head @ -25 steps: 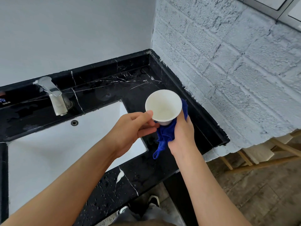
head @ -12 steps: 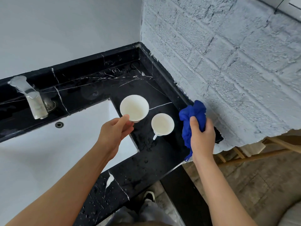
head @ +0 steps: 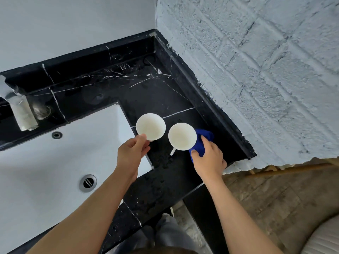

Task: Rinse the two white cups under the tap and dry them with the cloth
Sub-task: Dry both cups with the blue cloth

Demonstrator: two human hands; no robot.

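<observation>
Black marble desk [head: 179,184] with white veins, wet in patches, and both white cups are down by the corner of the sink [head: 45,180] now. Half a second back the right hand [head: 209,158] had the blue cloth [head: 201,142] lifted up near the brick wall [head: 256,79], and a second back it was wrapped round a cup mid-wipe. Now that hand has come down and is pressing the bunched cloth onto the desk, fingers closed over it, just beside the right cup [head: 182,136], which stands upright on its own with its little handle pointing toward the person. The left hand [head: 131,154] is pinching the rim of the left cup [head: 150,126], thumb on the near edge; can't really tell if that cup is fully resting on the desk or a hair above it, but it sits right at the sink corner, close to the other cup without touching. The tap [head: 20,110] at the far left has no water running that I can see. My read: the drying is basically wrapped up and this is the put-everything-down step. What's left is probably just letting go of the cup and cloth, unless the wet desk underneath bothers anyone.
</observation>
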